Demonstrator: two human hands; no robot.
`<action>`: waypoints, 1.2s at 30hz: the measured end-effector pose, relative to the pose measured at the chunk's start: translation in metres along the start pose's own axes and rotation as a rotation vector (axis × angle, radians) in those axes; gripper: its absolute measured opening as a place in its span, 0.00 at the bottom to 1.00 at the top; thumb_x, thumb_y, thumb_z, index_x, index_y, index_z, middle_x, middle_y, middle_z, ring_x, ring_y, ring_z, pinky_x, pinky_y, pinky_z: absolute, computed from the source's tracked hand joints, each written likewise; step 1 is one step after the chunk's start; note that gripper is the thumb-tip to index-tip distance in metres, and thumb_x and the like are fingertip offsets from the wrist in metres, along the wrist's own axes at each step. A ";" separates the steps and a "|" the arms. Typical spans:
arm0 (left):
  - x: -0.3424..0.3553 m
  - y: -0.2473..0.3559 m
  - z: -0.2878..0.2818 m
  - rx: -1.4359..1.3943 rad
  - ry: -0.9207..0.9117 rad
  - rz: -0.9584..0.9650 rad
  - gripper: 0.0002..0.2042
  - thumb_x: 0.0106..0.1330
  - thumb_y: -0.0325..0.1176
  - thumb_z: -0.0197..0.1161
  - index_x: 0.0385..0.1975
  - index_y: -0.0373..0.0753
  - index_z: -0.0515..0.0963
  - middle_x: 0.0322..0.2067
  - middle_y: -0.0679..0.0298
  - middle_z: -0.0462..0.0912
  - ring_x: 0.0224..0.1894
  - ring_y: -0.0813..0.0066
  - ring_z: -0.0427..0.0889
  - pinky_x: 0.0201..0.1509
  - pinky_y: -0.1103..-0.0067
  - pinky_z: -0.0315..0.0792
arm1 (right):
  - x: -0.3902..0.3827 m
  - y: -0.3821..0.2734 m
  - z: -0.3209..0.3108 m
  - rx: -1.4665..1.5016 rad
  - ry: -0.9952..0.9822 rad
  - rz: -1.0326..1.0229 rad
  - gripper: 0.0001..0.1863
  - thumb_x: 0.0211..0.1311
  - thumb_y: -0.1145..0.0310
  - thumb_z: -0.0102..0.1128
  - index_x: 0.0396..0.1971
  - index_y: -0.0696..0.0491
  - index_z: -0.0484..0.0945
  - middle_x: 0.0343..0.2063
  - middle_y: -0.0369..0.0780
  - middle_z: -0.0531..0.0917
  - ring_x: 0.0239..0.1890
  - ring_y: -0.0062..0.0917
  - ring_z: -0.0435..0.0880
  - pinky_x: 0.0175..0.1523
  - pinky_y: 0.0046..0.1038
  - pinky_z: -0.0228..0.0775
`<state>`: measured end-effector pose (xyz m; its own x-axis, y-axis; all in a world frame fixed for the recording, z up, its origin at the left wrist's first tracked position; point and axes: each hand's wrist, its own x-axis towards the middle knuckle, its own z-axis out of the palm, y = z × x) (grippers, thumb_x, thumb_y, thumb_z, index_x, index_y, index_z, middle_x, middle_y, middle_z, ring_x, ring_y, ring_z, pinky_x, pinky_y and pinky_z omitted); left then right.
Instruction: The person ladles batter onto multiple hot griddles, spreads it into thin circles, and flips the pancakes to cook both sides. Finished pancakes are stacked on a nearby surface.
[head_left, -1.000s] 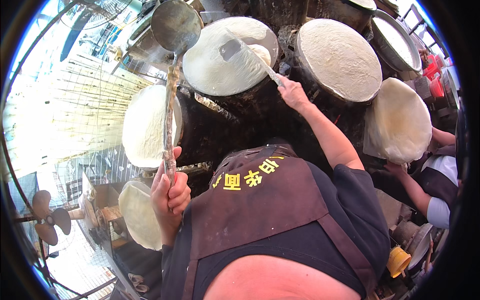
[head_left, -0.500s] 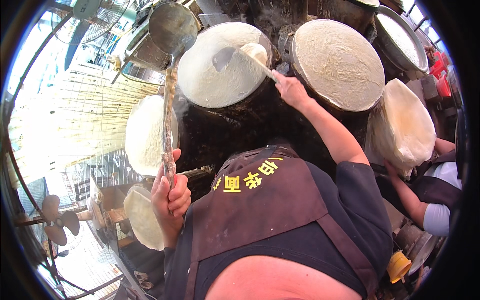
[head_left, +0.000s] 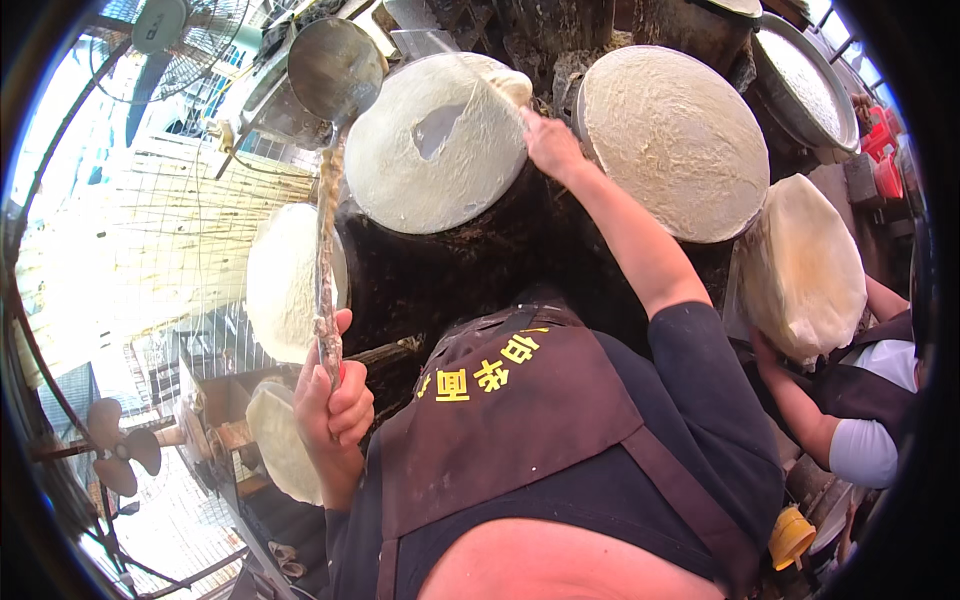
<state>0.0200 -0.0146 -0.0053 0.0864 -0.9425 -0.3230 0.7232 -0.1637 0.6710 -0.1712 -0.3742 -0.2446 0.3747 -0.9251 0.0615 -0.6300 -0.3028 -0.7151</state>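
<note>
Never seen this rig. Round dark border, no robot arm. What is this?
No robot: a person's bare hands, seen by a downward-looking fisheye camera on that person's head, hence the round frame. The left grip is closed around a long ladle's handle. The right grip seems to hold a blurred scraper at the edge of a round plate. Pale paste coats that plate, except one grey patch. To its right is another paste-topped disc. Far right, a co-worker handles a pale sheet.

Worn metal, matt cloth
Ladle bowl (head_left: 337, 68) dull metal, handle (head_left: 325, 265) rough and crusted; apron (head_left: 510, 440) matt fabric.
</note>
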 end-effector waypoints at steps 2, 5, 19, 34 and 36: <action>-0.002 -0.001 -0.002 -0.014 -0.006 -0.017 0.31 0.73 0.39 0.51 0.69 0.37 0.46 0.15 0.72 0.57 0.09 0.90 0.52 0.06 0.90 0.51 | -0.043 -0.014 -0.004 0.153 -0.006 -0.070 0.26 0.61 0.73 0.52 0.62 0.50 0.64 0.39 0.54 0.81 0.42 0.48 0.80 0.48 0.40 0.72; -0.006 -0.001 -0.003 -0.025 0.031 -0.015 0.30 0.73 0.39 0.50 0.69 0.37 0.46 0.15 0.72 0.57 0.09 0.89 0.52 0.06 0.89 0.51 | -0.110 -0.016 -0.012 0.149 0.132 -0.057 0.30 0.61 0.75 0.52 0.65 0.50 0.60 0.39 0.54 0.81 0.44 0.48 0.80 0.50 0.38 0.71; 0.009 -0.003 0.010 -0.110 -0.080 -0.091 0.29 0.75 0.40 0.46 0.69 0.41 0.43 0.18 0.71 0.59 0.11 0.89 0.54 0.07 0.90 0.54 | -0.024 0.000 -0.014 0.035 0.105 0.140 0.30 0.59 0.69 0.47 0.65 0.46 0.60 0.39 0.57 0.81 0.41 0.51 0.81 0.49 0.44 0.72; 0.006 -0.010 0.010 -0.236 -0.105 -0.041 0.30 0.75 0.37 0.45 0.71 0.46 0.39 0.24 0.65 0.61 0.14 0.86 0.58 0.09 0.89 0.60 | -0.047 -0.029 0.019 -0.146 -0.036 0.043 0.28 0.58 0.74 0.42 0.61 0.45 0.66 0.29 0.57 0.81 0.35 0.51 0.82 0.42 0.47 0.73; 0.008 -0.013 0.026 -0.111 0.027 -0.027 0.30 0.73 0.38 0.50 0.69 0.42 0.44 0.22 0.68 0.61 0.13 0.88 0.57 0.08 0.90 0.58 | -0.050 -0.032 0.027 -0.085 -0.076 -0.076 0.29 0.57 0.74 0.45 0.61 0.45 0.65 0.29 0.54 0.82 0.34 0.50 0.82 0.42 0.45 0.74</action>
<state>-0.0071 -0.0278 0.0007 0.0833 -0.9297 -0.3588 0.7971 -0.1539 0.5840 -0.1519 -0.3117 -0.2436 0.4720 -0.8797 0.0583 -0.6521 -0.3929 -0.6483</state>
